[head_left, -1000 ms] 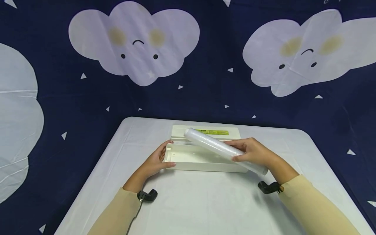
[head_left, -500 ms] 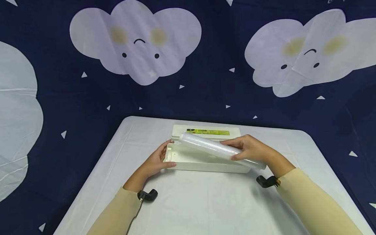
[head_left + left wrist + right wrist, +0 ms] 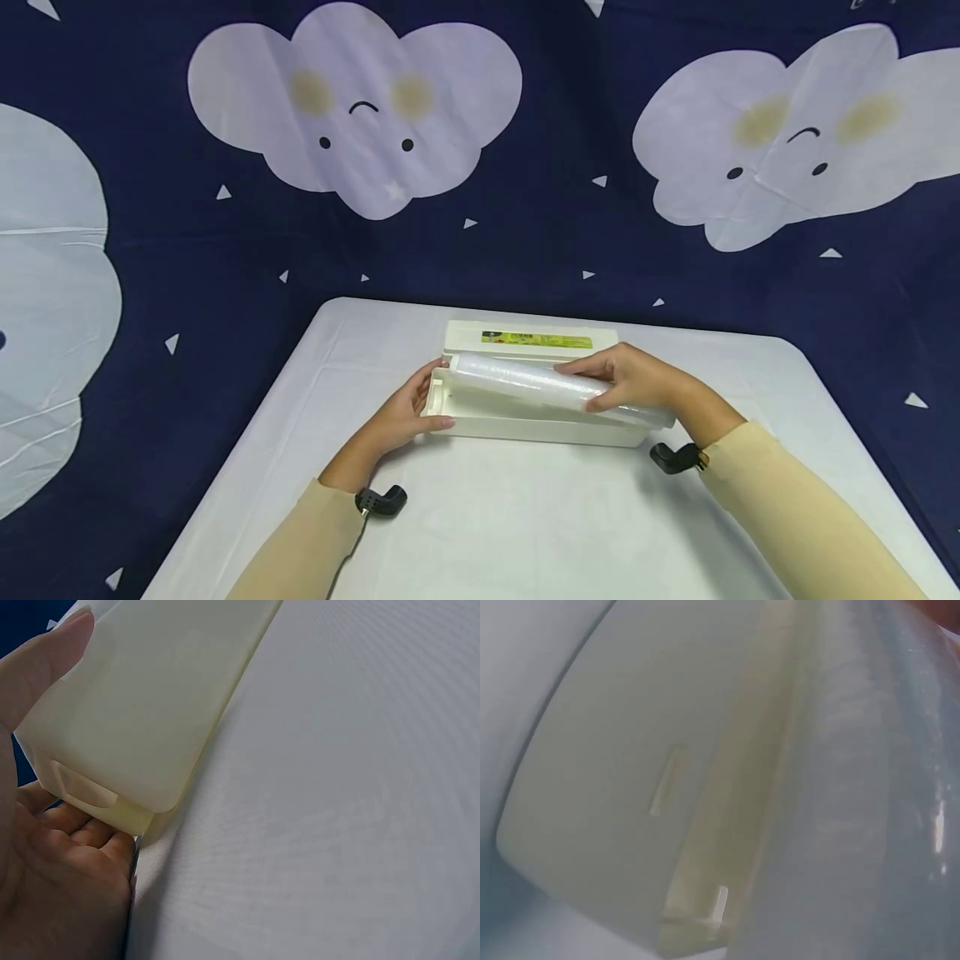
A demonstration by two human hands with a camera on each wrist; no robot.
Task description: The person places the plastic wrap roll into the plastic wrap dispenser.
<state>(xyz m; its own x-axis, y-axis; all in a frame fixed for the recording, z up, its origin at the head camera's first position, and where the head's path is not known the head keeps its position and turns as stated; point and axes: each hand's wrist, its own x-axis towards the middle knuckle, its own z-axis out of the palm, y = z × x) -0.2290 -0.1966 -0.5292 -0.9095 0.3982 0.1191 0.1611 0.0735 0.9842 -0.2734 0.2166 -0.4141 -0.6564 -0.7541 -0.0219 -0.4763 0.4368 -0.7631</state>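
A long cream plastic-wrap box (image 3: 547, 429) lies across the table with its lid (image 3: 467, 335) tipped back behind it. My left hand (image 3: 401, 414) holds the box's left end, thumb on the front wall and fingers at the end wall; the left wrist view shows the thumb on the box wall (image 3: 150, 705). My right hand (image 3: 637, 383) grips a shiny roll of plastic wrap (image 3: 510, 377) towards its right end. The roll slants over the open box, its left end by the back left corner and its right end over the right rim. In the right wrist view the roll (image 3: 847, 795) covers much of the box interior.
A white cloth covers the table (image 3: 525, 517). A yellow-green label (image 3: 536, 340) is on the lid. Behind the table hangs a dark blue curtain (image 3: 555, 125) with printed clouds. Black wrist cameras are worn at both sleeves.
The roll has turned from a steep slant to nearly in line with the box, its left end coming down and leftward. My right hand has shifted slightly left; my left hand keeps its hold.
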